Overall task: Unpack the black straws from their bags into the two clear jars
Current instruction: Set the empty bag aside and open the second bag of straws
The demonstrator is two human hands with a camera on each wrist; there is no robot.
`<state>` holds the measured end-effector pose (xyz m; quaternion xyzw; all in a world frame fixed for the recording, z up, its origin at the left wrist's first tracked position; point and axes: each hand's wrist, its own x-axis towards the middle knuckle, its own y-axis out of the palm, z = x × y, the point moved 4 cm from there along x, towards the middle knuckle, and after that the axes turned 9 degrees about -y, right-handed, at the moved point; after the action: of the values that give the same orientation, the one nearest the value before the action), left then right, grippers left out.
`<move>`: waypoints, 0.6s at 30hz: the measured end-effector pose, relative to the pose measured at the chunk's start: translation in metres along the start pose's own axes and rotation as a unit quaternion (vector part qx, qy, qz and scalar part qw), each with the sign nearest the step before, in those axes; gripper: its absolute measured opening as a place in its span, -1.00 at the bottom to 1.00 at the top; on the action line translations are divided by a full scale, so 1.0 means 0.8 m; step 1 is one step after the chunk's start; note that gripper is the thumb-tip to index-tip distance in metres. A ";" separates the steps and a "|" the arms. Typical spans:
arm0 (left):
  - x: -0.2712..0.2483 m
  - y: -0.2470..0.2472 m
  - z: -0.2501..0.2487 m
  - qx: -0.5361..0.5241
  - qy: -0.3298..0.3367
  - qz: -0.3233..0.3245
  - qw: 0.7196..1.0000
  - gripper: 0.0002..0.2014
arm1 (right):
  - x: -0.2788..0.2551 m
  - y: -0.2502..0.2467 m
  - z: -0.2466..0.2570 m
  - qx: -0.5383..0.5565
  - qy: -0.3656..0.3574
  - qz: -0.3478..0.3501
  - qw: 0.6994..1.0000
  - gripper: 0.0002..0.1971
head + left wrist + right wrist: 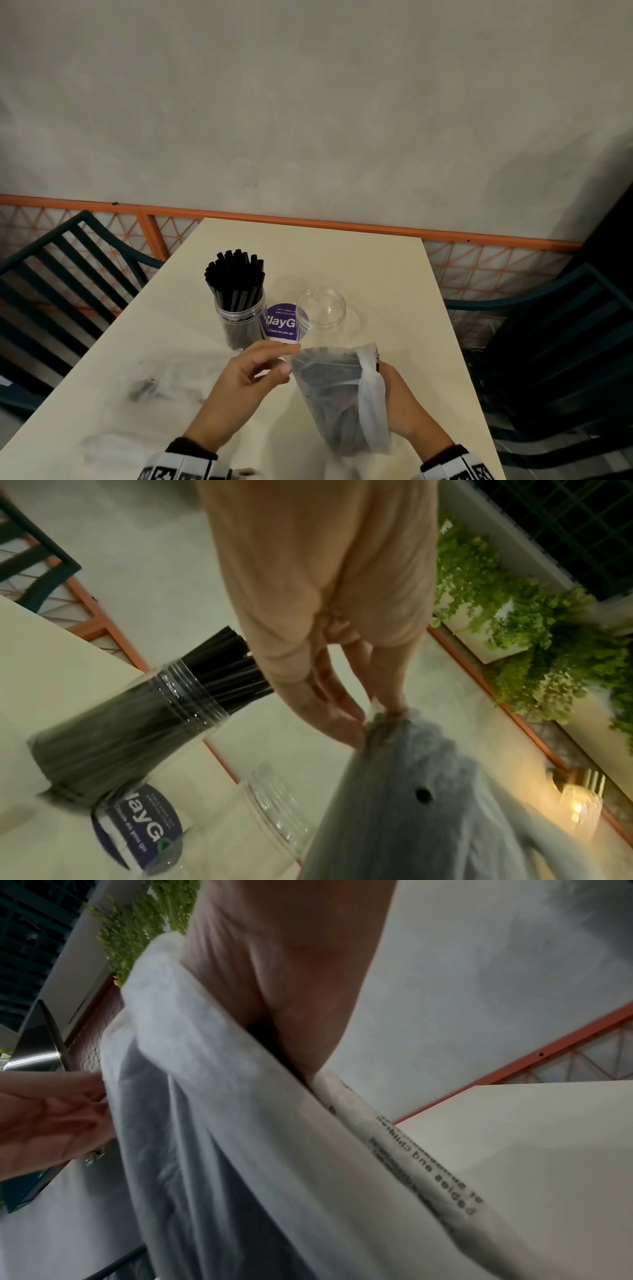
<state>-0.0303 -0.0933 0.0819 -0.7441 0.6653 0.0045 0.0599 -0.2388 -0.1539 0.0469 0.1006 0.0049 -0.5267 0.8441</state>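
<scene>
A frosted plastic bag (337,394) of black straws stands tilted near the table's front. My left hand (255,371) pinches the bag's upper left rim between thumb and index finger. My right hand (399,401) grips the bag's right side, where the plastic is bunched. In the left wrist view my fingertips (373,718) pinch the bag's top edge (411,777). The right wrist view shows the bag (219,1123) against my right palm (291,974). Behind, one clear jar (239,308) holds many black straws, and an empty clear jar (321,313) stands to its right.
A purple round sticker (279,322) lies on the cream table (394,274) between the jars. Crumpled clear plastic (154,387) lies at the front left. Dark slatted chairs (68,274) flank the table, with an orange railing (308,222) behind.
</scene>
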 end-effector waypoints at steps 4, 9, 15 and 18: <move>0.000 0.004 -0.005 -0.032 -0.005 0.028 0.999 -0.68 | -0.001 0.007 0.010 0.018 -0.015 -0.023 0.999 -0.71; 0.005 0.011 0.006 -0.074 0.017 -0.059 0.995 -0.87 | 0.002 -0.002 0.003 0.040 0.015 -0.009 0.999 -0.79; 0.005 0.013 0.029 -0.188 -0.027 -0.074 0.979 -0.59 | 0.008 -0.005 -0.005 -0.153 -0.027 0.022 0.988 -0.79; 0.010 0.018 0.031 -0.185 -0.042 -0.092 0.978 -0.77 | 0.005 0.007 0.006 -0.194 -0.065 0.039 0.978 -0.67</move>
<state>-0.0419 -0.1003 0.0557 -0.7992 0.5789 0.1533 -0.0513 -0.2322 -0.1560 0.0520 -0.0993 0.0480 -0.4875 0.8661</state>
